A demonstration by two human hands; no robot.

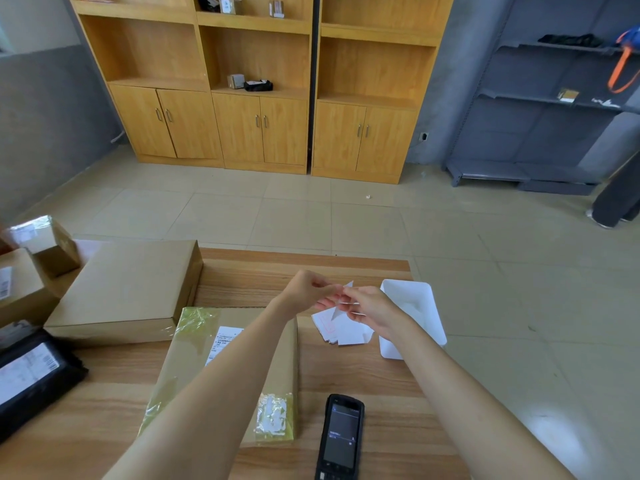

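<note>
Head view. Bench (346,372), wood-grain. Flat box (128,289) at 10 o'clock of centre, taped box (194,362) at 7. White tray (415,299) at 3. Scanner (343,434) at 6. Label stack (346,330) beside the tray. Left hand (304,289) and right hand (372,306), fingers curled, both pinch one slip (349,284) above the stack.

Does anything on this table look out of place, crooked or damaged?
The white tray sits askew and seems to overhang the table's right edge. The taped box carries a torn, crumpled patch under wrinkled tape at its near corner. The left hand and right hand pinch a white label; it looks intact.
</note>
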